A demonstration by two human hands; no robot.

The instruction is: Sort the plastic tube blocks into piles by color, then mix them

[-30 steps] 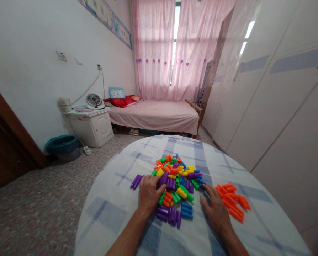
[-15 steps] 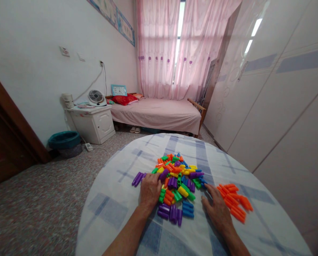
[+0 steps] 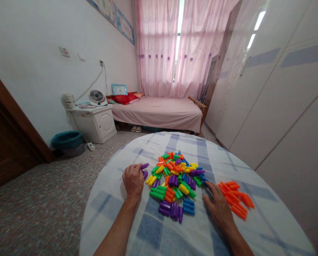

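My left hand [image 3: 133,180] is closed at the left of the block pile, its fingers curled round a purple plastic block [image 3: 144,166]. Another purple end [image 3: 145,174] shows just below it, and the hand hides the rest. On the right, my right hand [image 3: 219,204] lies open with fingers apart, its index fingertip by a blue block [image 3: 203,179] at the pile's edge. Tube-shaped blocks of several colours form the pile, with a green block [image 3: 158,192] and a yellow block [image 3: 184,190] among them. Purple blocks [image 3: 174,210] sit at its near edge, beside a blue block [image 3: 189,207].
A separate group of orange blocks [image 3: 235,199] lies right of my right hand. Everything rests on a round table with a checked cloth [image 3: 105,209]. Beyond stand a bed [image 3: 159,110], a white cabinet [image 3: 105,124], a bin [image 3: 67,140] and a wardrobe [image 3: 276,106].
My left hand has moved left with a purple block, from the pile to the purple blocks lying apart, which it now mostly covers. Green and yellow blocks are uncovered. My right hand has barely moved.
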